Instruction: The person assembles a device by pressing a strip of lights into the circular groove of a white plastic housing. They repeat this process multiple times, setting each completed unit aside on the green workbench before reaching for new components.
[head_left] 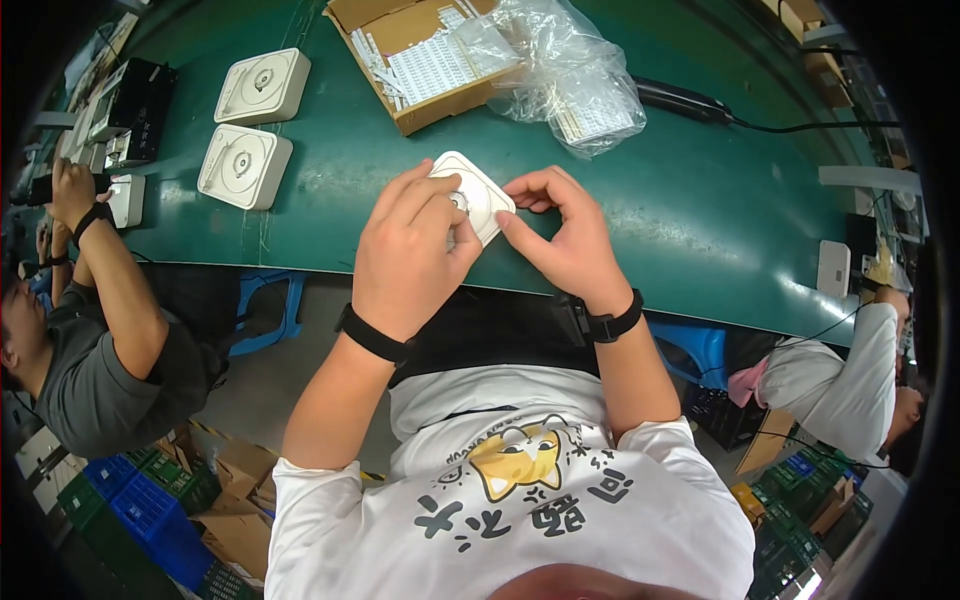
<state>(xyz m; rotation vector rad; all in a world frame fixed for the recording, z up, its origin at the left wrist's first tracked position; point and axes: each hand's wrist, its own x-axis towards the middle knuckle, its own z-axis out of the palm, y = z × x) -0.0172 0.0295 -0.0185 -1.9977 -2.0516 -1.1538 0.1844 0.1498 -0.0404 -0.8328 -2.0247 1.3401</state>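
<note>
A white square plastic housing point(486, 200) with rounded corners is held tilted above the near edge of the table. It has a round recess with a small metal-looking part at its middle. My left hand point(412, 245) is closed over its left side, the fingers curled onto the face near that middle part and covering much of it. At the right corner, my right hand point(568, 235) grips the housing between thumb and fingers. What lies under my left fingertips is hidden.
Two similar white housings point(263, 87) point(245, 166) lie to the left on the green table point(700, 210). Farther back are a cardboard box point(425, 112) of small white parts, a clear plastic bag point(590, 95) and a black corded tool point(685, 100). Co-workers sit at both sides.
</note>
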